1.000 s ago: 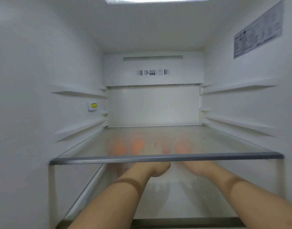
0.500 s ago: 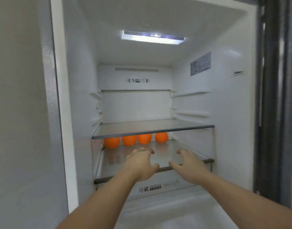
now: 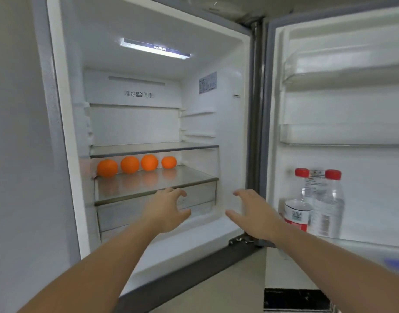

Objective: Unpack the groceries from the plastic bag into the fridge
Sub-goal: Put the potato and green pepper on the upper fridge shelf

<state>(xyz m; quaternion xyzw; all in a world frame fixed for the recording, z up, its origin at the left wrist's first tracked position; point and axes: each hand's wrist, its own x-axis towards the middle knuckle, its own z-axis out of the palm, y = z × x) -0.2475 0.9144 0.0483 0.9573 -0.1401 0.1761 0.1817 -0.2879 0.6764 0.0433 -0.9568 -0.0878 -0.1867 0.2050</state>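
Note:
The fridge (image 3: 227, 136) stands open in front of me. Several oranges (image 3: 130, 164) sit in a row at the back of the lower glass shelf (image 3: 171, 184). My left hand (image 3: 165, 211) hovers in front of that shelf's edge, fingers loosely spread, holding nothing. My right hand (image 3: 253, 213) is out in front of the fridge's right wall, fingers relaxed and empty. The plastic bag is not in view.
The upper glass shelf (image 3: 153, 149) lies bare above the oranges. A clear drawer (image 3: 135, 213) sits below the lower shelf. The open door (image 3: 343, 132) on the right holds two red-capped water bottles (image 3: 325, 204) and a can (image 3: 296, 214) in its lowest rack.
Both hands have pulled back out from under the upper shelf to outside the fridge. My view has backed away and turned right, bringing the door and bottles into sight.

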